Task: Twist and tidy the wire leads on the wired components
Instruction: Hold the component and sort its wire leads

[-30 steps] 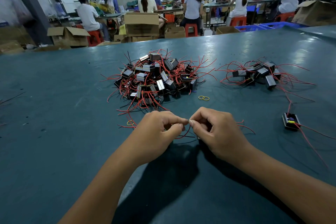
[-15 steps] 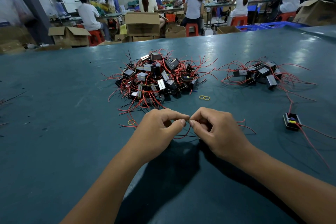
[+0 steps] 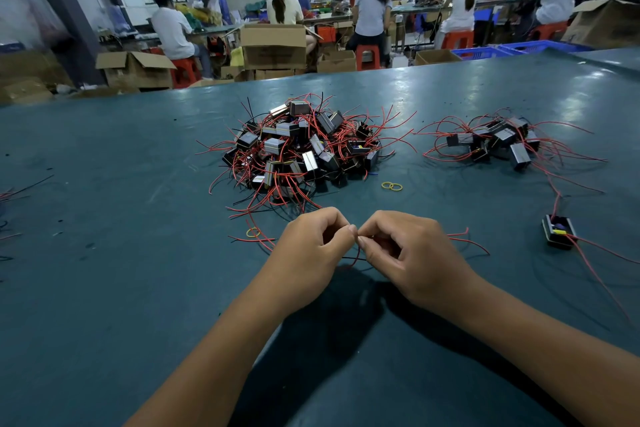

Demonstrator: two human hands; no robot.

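My left hand (image 3: pixel 311 250) and my right hand (image 3: pixel 408 253) meet fingertip to fingertip low over the teal table (image 3: pixel 104 253), each pinching thin wire leads (image 3: pixel 353 258) between thumb and forefinger. Red and black strands loop below the fingers; the component they belong to is hidden under my hands. Behind them lies a big pile of black wired components (image 3: pixel 301 149) with red leads. A smaller pile (image 3: pixel 495 144) sits to the right. One single component (image 3: pixel 558 231) with a long red lead lies alone at the right.
Two yellow rubber bands (image 3: pixel 392 186) lie right of the big pile, another band (image 3: pixel 252 232) lies left of my left hand. Loose wires (image 3: pixel 20 189) reach in at the left edge. Beyond the table's far edge are cardboard boxes (image 3: pixel 273 45) and seated workers.
Both hands have stayed in place, fingertips together; the fingers have shifted slightly on the leads. The piles have not moved.
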